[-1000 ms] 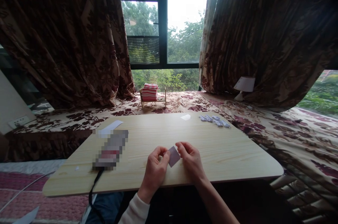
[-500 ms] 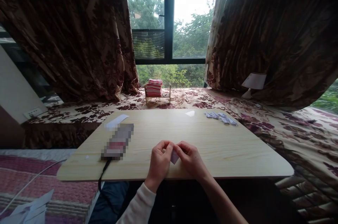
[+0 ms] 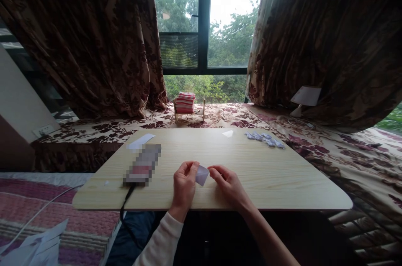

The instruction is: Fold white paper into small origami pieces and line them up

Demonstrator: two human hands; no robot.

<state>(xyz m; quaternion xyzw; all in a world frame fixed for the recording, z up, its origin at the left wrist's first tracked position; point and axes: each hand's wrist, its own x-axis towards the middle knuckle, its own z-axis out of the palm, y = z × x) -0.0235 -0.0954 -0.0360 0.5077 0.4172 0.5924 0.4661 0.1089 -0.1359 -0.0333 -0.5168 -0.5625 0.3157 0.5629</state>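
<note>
Paper [image 3: 202, 176] is pinched by the left hand [image 3: 184, 183], one corner pointed toward the near edge of the surface [image 3: 289, 182] — whether it is gripped by the right hand [image 3: 228, 183] cannot be told.

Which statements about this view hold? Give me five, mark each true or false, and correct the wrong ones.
1. The left hand holds a small piece of paper. True.
2. The group of small pale pieces lies at the far left of the table. False: it lies at the far right.
3. The lamp stands to the right of the striped stack. True.
4. The white sleeve covers the right forearm. False: that forearm is bare; the sleeve is on the left.
5. A black cable runs from the pixelated object. True.
</note>
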